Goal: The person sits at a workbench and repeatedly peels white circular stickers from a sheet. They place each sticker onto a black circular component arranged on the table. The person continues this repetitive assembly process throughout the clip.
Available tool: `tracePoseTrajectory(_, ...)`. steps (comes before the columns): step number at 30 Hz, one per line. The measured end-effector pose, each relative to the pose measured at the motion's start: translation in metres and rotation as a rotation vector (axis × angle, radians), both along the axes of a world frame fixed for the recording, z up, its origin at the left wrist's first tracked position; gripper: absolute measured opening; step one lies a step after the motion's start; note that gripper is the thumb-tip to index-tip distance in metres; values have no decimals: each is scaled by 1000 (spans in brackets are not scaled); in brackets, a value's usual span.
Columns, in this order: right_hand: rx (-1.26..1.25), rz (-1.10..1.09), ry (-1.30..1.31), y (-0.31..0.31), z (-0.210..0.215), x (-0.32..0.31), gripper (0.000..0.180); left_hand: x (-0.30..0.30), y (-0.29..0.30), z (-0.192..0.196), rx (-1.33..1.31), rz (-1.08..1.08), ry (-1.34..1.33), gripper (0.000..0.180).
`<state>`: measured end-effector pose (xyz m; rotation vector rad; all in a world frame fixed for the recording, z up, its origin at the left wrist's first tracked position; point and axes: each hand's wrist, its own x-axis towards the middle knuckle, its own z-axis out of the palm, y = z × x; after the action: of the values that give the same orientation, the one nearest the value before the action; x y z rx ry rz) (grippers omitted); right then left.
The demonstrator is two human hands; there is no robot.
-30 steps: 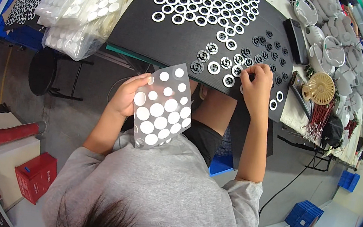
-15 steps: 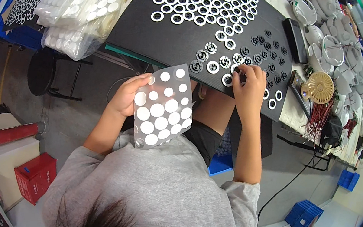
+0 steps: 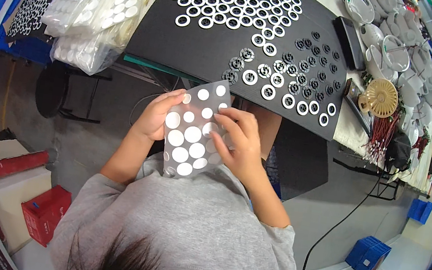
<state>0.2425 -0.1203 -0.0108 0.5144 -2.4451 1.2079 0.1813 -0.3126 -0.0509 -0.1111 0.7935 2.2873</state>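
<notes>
Left hand [image 3: 155, 116] grips one white-dotted sheet [image 3: 192, 131]; right hand [image 3: 242, 143], spread, overlies it.

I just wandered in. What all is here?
Dotted sheet: one, translucent with white circles, centre
Board: one, black, top centre
Ringed discs: many, black with white rings, on the board
Plain discs: many, black, board's right part
Oblong block: one, black, board's right edge
Bags: several, clear, upper left
Stool: one, black, left
Box: one, red, lower left
Crates: at least two, blue, right
Slotted round piece: one, cream, right
Wires: many, red, below that piece
Moulded parts: many, whitish, upper right
Shirt: one, grey, lower centre
Left fingers: one hand's, bare, gripping sheet's left edge
Right fingers: one hand's, bare, at sheet's right side
</notes>
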Motion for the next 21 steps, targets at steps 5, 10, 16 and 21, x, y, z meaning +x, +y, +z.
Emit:
tracePoseTrajectory(5, -185, -56, -113, -12, -13, 10, 29, 3, 6, 3, -3, -1, 22, 21)
tracePoseTrajectory(10, -149, -92, -117, -13, -19, 13, 20, 7, 10, 7, -36, 15, 51, 17)
tracePoseTrajectory(16, -114, -147, -164, -18, -21, 13, 17, 7, 9, 4, -94, 19, 95, 13)
tracePoseTrajectory(21, -62, -144, -164, -18, -18, 11, 17, 8, 10, 10, -160, 45, 75, 12)
